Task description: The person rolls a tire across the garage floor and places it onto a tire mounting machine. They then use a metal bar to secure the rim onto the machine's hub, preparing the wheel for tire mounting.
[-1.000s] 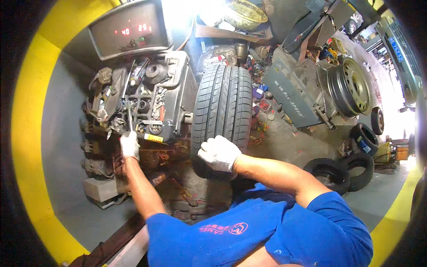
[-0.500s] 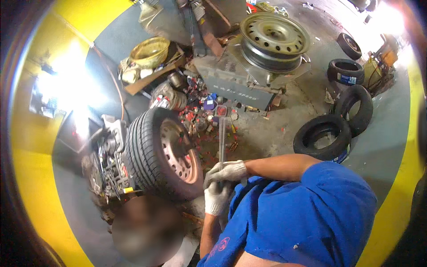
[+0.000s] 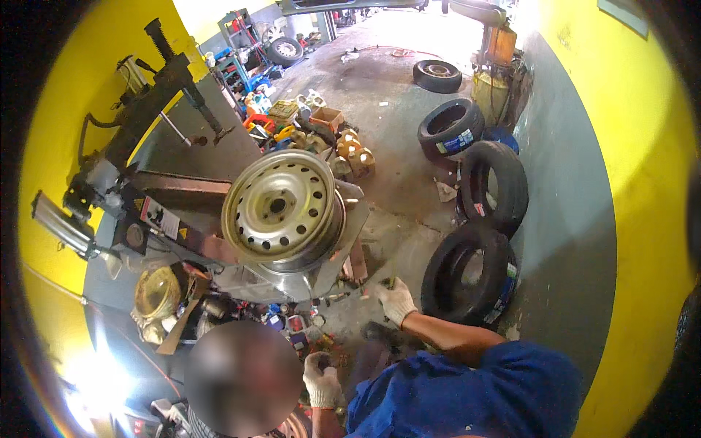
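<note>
My left hand (image 3: pixel 321 381), in a white knit glove with dark smudges, is low in the middle with its fingers curled. Farther right and ahead, my right hand (image 3: pixel 396 301) wears a matching glove, its fingers bent inward. What either hand holds, if anything, I cannot make out. Ahead of both hands, a bare steel wheel rim (image 3: pixel 279 206) lies face up on the tyre-changing machine. The tyred wheel (image 3: pixel 296 425) at the lower edge is mostly hidden by a blurred round patch. A dark shoe (image 3: pixel 380 334) shows between my hands.
Several loose tyres (image 3: pixel 467 274) line the right wall. The tyre changer's arm (image 3: pixel 164 91) rises at the left. Bottles and cans (image 3: pixel 354 153) crowd beyond the rim. A yellowish basin (image 3: pixel 157 292) and small clutter (image 3: pixel 277 320) lie at the lower left. An orange-topped tank (image 3: pixel 496 77) stands far right.
My view has swung right and up toward the rim. My hands, earlier together on a long metal bar beside the tyred wheel, are now apart, the right one farther forward. The bar is no longer visible.
</note>
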`<action>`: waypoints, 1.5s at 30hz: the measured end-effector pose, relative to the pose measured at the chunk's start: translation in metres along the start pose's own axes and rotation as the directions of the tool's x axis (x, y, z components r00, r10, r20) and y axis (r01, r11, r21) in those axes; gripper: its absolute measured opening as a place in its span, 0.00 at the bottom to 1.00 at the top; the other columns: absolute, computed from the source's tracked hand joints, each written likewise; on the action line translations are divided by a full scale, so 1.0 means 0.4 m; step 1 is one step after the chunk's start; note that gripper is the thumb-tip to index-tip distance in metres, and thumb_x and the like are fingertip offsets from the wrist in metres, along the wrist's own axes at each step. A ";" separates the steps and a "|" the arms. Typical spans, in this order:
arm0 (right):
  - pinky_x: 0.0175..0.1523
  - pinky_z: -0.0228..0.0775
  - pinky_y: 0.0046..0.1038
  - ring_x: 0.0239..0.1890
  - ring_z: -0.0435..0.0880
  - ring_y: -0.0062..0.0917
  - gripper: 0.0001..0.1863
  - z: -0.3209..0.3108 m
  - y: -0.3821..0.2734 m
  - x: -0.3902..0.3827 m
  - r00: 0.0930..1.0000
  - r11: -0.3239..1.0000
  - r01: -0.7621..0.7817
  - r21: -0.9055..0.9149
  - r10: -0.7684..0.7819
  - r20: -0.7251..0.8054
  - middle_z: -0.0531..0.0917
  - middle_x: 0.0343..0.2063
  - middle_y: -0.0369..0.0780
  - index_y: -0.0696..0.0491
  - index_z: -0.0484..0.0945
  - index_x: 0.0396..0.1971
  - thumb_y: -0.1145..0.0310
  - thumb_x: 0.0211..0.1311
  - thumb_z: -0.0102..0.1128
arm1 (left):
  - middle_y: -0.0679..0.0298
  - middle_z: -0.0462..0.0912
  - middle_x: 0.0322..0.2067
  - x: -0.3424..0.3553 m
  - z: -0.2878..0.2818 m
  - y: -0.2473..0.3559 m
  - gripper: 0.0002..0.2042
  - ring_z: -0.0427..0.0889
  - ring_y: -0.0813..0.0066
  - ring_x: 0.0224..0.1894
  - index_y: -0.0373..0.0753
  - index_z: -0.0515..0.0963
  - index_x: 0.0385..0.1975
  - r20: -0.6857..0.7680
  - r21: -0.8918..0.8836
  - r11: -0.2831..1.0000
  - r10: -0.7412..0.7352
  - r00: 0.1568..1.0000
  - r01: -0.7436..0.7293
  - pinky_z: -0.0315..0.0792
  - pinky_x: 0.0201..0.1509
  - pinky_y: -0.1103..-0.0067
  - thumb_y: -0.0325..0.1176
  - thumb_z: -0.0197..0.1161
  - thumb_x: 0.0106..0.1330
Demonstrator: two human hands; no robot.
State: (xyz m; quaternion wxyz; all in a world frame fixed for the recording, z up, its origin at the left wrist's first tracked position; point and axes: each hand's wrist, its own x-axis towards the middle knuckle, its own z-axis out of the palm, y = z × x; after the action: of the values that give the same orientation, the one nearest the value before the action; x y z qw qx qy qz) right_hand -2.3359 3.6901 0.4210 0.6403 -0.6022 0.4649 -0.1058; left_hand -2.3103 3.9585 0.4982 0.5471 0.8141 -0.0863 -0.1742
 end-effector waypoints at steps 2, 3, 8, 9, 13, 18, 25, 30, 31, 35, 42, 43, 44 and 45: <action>0.41 0.73 0.41 0.37 0.84 0.38 0.24 0.015 -0.016 0.071 0.951 0.932 0.308 -0.189 -0.301 0.068 0.83 0.30 0.50 0.59 0.72 0.49 0.54 0.63 0.61 | 0.59 0.82 0.37 0.105 0.044 -0.026 0.15 0.80 0.70 0.41 0.31 0.77 0.43 0.045 -0.033 0.999 0.034 0.998 -0.032 0.74 0.51 0.76 0.18 0.52 0.56; 0.41 0.73 0.42 0.36 0.84 0.41 0.25 0.026 -0.026 0.087 0.893 0.848 0.449 -0.283 -0.430 0.132 0.82 0.29 0.51 0.58 0.71 0.50 0.55 0.63 0.61 | 0.59 0.82 0.37 0.138 0.059 -0.050 0.15 0.80 0.71 0.41 0.31 0.76 0.43 0.064 -0.061 0.997 0.041 0.997 -0.037 0.74 0.51 0.76 0.18 0.51 0.56; 0.35 0.77 0.43 0.30 0.86 0.45 0.14 0.090 -0.268 0.205 0.782 0.586 0.617 -0.525 -0.533 0.324 0.84 0.27 0.48 0.46 0.77 0.47 0.62 0.62 0.64 | 0.54 0.85 0.40 0.394 0.135 0.052 0.15 0.84 0.66 0.43 0.34 0.77 0.51 0.028 0.043 0.988 0.148 0.989 -0.149 0.76 0.50 0.72 0.26 0.61 0.65; 0.35 0.76 0.46 0.31 0.85 0.48 0.18 0.105 -0.312 0.246 0.713 0.459 0.689 -0.561 -0.567 0.413 0.83 0.26 0.50 0.46 0.76 0.49 0.58 0.61 0.64 | 0.54 0.85 0.40 0.432 0.134 0.108 0.15 0.85 0.67 0.42 0.34 0.77 0.51 -0.026 0.053 0.965 0.258 0.966 -0.256 0.77 0.48 0.72 0.27 0.63 0.65; 0.36 0.77 0.44 0.31 0.86 0.45 0.20 0.231 -0.502 0.358 0.640 0.195 0.744 -0.639 -0.482 0.599 0.84 0.25 0.48 0.46 0.76 0.51 0.59 0.58 0.64 | 0.56 0.85 0.37 0.622 0.113 0.095 0.16 0.85 0.73 0.34 0.32 0.76 0.53 -0.118 -0.224 0.963 0.128 0.985 -0.152 0.79 0.40 0.76 0.26 0.63 0.67; 0.35 0.75 0.46 0.29 0.84 0.46 0.14 0.402 -0.608 0.535 0.573 0.086 0.808 -0.582 -0.342 0.745 0.83 0.25 0.46 0.49 0.74 0.41 0.56 0.63 0.56 | 0.59 0.86 0.36 0.728 0.053 0.197 0.13 0.83 0.76 0.37 0.30 0.82 0.44 -0.222 -0.349 0.937 -0.100 0.970 0.017 0.76 0.43 0.78 0.35 0.63 0.71; 0.39 0.81 0.40 0.36 0.86 0.41 0.18 0.534 -0.567 0.770 0.420 0.023 0.908 -0.419 -0.071 0.905 0.81 0.40 0.48 0.53 0.74 0.50 0.62 0.64 0.55 | 0.64 0.83 0.32 0.859 0.157 0.209 0.13 0.77 0.78 0.34 0.29 0.81 0.39 -0.577 -0.254 0.967 -0.153 0.802 0.001 0.71 0.40 0.80 0.35 0.61 0.71; 0.41 0.80 0.41 0.40 0.85 0.41 0.19 0.425 -0.641 0.814 0.079 0.104 0.993 -0.060 -0.188 0.979 0.79 0.39 0.48 0.56 0.75 0.48 0.67 0.56 0.59 | 0.66 0.82 0.36 1.059 0.281 0.312 0.12 0.76 0.78 0.35 0.29 0.80 0.46 -0.702 -0.241 0.970 -0.193 0.686 0.027 0.73 0.41 0.79 0.31 0.58 0.71; 0.41 0.80 0.41 0.42 0.84 0.40 0.18 0.417 -0.668 0.856 0.074 0.199 0.979 -0.040 -0.164 0.984 0.79 0.39 0.49 0.57 0.75 0.47 0.67 0.56 0.60 | 0.62 0.82 0.41 1.109 0.304 0.338 0.13 0.78 0.77 0.39 0.28 0.79 0.50 -0.648 -0.384 0.920 -0.326 0.688 0.074 0.74 0.44 0.79 0.29 0.58 0.70; 0.48 0.77 0.41 0.43 0.83 0.44 0.25 0.380 -0.718 1.007 -0.046 0.415 0.906 0.087 -0.107 0.993 0.78 0.40 0.48 0.56 0.74 0.50 0.64 0.51 0.66 | 0.57 0.78 0.51 1.313 0.376 0.441 0.19 0.79 0.70 0.49 0.29 0.73 0.57 -0.676 -0.038 0.998 -0.059 0.734 0.045 0.74 0.54 0.76 0.28 0.59 0.69; 0.42 0.77 0.39 0.37 0.83 0.42 0.18 0.334 -0.779 1.334 0.146 0.619 0.707 0.342 -0.601 0.786 0.82 0.34 0.46 0.54 0.80 0.45 0.69 0.52 0.69 | 0.50 0.81 0.42 1.616 0.372 0.352 0.16 0.81 0.59 0.43 0.28 0.74 0.52 -0.717 0.165 0.962 -0.036 0.697 0.219 0.75 0.51 0.69 0.33 0.60 0.70; 0.44 0.77 0.39 0.38 0.83 0.43 0.17 0.339 -0.780 1.383 0.300 0.644 0.756 0.118 -0.501 0.812 0.82 0.34 0.48 0.55 0.81 0.45 0.72 0.53 0.68 | 0.47 0.82 0.42 1.640 0.356 0.332 0.17 0.82 0.56 0.43 0.28 0.74 0.51 -0.713 0.392 0.872 0.087 0.696 0.293 0.75 0.50 0.68 0.34 0.59 0.71; 0.44 0.77 0.38 0.39 0.83 0.43 0.16 0.353 -0.761 1.447 0.440 0.698 0.717 -0.004 -0.447 0.779 0.82 0.35 0.49 0.56 0.80 0.45 0.73 0.54 0.67 | 0.46 0.82 0.41 1.669 0.351 0.318 0.17 0.82 0.54 0.43 0.27 0.74 0.51 -0.715 0.421 0.865 0.131 0.687 0.273 0.75 0.50 0.67 0.35 0.59 0.71; 0.45 0.77 0.37 0.39 0.84 0.41 0.14 0.375 -0.746 1.513 0.557 0.785 0.620 -0.014 -0.426 0.713 0.82 0.35 0.49 0.57 0.80 0.43 0.73 0.56 0.65 | 0.44 0.82 0.41 1.711 0.349 0.296 0.17 0.82 0.51 0.43 0.27 0.74 0.51 -0.706 0.449 0.861 0.179 0.685 0.238 0.75 0.50 0.66 0.35 0.59 0.71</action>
State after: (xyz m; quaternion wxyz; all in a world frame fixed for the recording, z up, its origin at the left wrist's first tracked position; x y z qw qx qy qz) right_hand -1.7707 3.2947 0.3738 0.6154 -0.7882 0.0065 -0.0038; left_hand -1.7248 3.5659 0.4300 0.2987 0.9302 0.1090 0.1833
